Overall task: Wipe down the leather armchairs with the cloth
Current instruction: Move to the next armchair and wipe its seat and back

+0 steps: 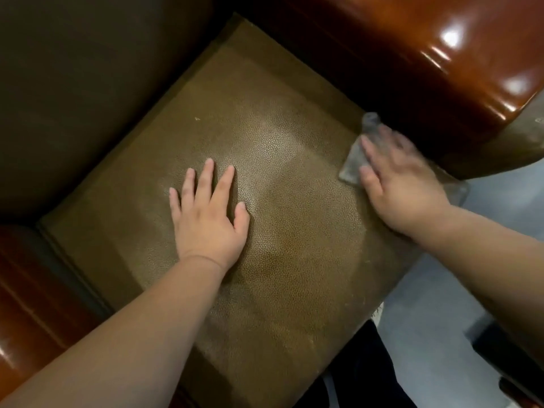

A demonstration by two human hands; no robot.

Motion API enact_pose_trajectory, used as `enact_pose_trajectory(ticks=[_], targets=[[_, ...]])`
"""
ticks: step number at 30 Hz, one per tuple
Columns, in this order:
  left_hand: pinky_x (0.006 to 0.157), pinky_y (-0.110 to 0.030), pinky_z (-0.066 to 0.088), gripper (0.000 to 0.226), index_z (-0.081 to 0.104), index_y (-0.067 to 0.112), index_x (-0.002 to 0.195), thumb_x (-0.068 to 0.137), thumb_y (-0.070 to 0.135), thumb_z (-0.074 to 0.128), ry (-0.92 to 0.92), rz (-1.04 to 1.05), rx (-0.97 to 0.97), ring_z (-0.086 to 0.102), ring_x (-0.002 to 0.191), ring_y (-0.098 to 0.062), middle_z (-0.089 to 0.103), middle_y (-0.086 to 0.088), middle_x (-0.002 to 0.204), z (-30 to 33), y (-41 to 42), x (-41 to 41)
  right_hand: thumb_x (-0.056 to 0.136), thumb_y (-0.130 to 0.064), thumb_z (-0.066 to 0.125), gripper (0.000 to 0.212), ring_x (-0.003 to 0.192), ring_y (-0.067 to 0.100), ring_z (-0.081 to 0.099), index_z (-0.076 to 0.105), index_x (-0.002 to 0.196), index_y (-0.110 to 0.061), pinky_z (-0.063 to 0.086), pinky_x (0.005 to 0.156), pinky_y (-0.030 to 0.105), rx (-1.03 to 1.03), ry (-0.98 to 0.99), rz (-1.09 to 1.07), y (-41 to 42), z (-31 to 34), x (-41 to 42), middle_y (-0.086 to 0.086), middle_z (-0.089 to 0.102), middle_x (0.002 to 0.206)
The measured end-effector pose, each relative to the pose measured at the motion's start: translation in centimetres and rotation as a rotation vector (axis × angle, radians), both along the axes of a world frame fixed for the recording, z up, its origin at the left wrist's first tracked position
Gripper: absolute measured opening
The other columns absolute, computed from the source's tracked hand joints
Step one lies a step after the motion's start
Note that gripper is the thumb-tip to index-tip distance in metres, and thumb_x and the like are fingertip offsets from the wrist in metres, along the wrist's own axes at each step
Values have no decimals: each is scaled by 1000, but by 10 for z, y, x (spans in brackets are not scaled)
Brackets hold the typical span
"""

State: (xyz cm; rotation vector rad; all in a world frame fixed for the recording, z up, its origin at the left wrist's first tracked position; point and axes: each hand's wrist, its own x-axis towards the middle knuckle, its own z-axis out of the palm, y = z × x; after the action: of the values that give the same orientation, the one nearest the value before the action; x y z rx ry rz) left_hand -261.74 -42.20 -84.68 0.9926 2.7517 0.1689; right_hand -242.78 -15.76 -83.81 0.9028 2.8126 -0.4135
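Note:
An olive-brown leather armchair seat cushion [279,231] fills the middle of the view, with damp streaks across it. My left hand [209,213] rests flat on the cushion, fingers straight and spread. My right hand [397,184] presses a grey cloth [353,163] flat against the cushion's right edge, beside the armrest; the hand is motion-blurred. Part of the cloth sticks out under the wrist side.
The dark backrest [88,83] rises at upper left. Glossy reddish-brown wooden armrests stand at top right [441,60] and bottom left [29,304]. Grey floor [441,319] lies to the right, with my dark trouser leg [362,375] at the cushion's front edge.

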Motion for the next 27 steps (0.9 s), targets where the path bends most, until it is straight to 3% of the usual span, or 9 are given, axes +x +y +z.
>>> enact_pose_trajectory(ticks=[3,6,9,11,13,16,20,23,27], targets=[[130,-59,7,67,37,35,161,96,52,38,-6,3,6,16,160,-31,24,0,173,0,1,0,99,-66,13,78,158,36,13,28,164,-24,13,128,53,1,-22,-202,-44,3,-6,14,14,173],[129,-63,7,70,31,34,163,96,54,34,-45,4,-48,11,161,-31,17,0,175,8,4,1,100,-69,29,76,160,35,7,33,163,-26,16,128,56,-49,18,196,-119,13,30,11,12,174],[127,-67,0,79,15,36,165,95,66,35,-116,86,-138,-4,162,-35,0,0,177,12,21,12,103,-66,34,69,160,29,12,35,162,-30,20,128,51,-70,5,576,-88,12,55,4,16,174],[124,-72,-3,85,6,38,166,92,72,30,-95,105,-171,-10,161,-40,-8,-2,177,8,33,25,105,-63,24,68,160,30,16,32,163,-28,22,127,52,0,6,435,-38,5,55,7,20,173],[123,-73,-3,82,8,38,166,93,70,26,-45,55,-154,-7,161,-40,-5,-1,177,4,36,35,104,-63,11,72,159,29,13,25,165,-27,14,129,49,15,-7,42,-1,4,49,9,18,173],[124,-71,-2,80,14,37,167,93,65,26,-31,-22,-141,-2,162,-36,1,2,177,4,33,35,102,-61,11,76,159,35,10,27,165,-21,8,128,49,-22,1,-262,-35,6,41,14,13,173],[124,-72,5,80,16,36,167,93,63,29,-28,-304,-176,2,161,-37,4,2,177,17,25,39,100,-67,34,76,160,35,4,32,163,-24,16,127,59,-68,22,134,-155,13,81,12,11,174],[122,-74,7,81,19,35,167,92,62,33,7,-523,-191,5,161,-40,6,-1,177,17,10,59,103,-62,38,66,159,33,16,39,160,-27,22,126,54,-32,64,435,-125,5,107,8,22,172],[124,-72,4,79,14,38,167,94,62,33,54,-484,-200,3,162,-38,5,-1,177,7,5,69,105,-61,21,71,160,36,8,30,164,-22,8,130,52,65,78,-127,-45,-5,105,13,17,173]])
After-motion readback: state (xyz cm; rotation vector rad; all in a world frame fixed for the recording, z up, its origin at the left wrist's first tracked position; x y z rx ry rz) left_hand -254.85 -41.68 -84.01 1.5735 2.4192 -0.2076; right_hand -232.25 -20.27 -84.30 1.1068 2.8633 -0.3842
